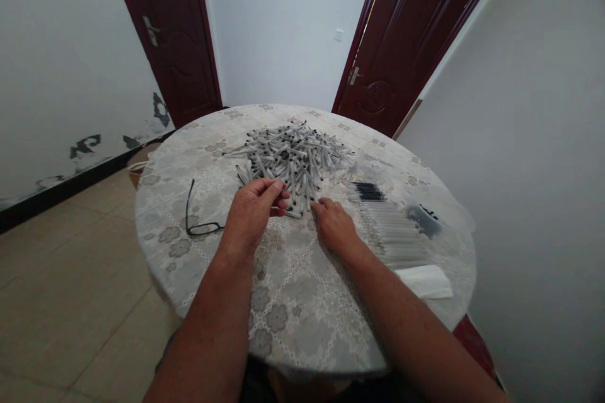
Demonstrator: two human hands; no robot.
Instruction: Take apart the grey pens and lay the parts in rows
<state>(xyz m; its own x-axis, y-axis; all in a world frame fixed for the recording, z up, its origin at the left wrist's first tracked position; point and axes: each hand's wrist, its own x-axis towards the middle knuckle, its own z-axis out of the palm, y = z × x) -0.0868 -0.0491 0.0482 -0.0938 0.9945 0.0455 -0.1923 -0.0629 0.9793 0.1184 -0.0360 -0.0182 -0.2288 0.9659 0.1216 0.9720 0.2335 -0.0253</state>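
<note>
A heap of slim white pens with black ends (288, 154) lies toward the far side of the round table. Just in front of the heap is my left hand (258, 204), closed, thumb pressed to the fingers; anything between them is too small to make out. My right hand (335, 227) rests low over the cloth with curled fingers. Its fingertips reach the near edge of the heap, beside the end of a pen (309, 201). What they hold, if anything, is hidden. Right of this hand lies a neat row of translucent, pen-like tubes (394, 230), dark-ended at the far side.
Black-framed glasses (204, 228) lie left of my left hand. Clear plastic bags (373, 167) and a small bag with dark pieces (424, 219) are at the right. A folded white paper or cloth (425, 281) sits near the right edge. A patterned tablecloth (302, 302) covers the table.
</note>
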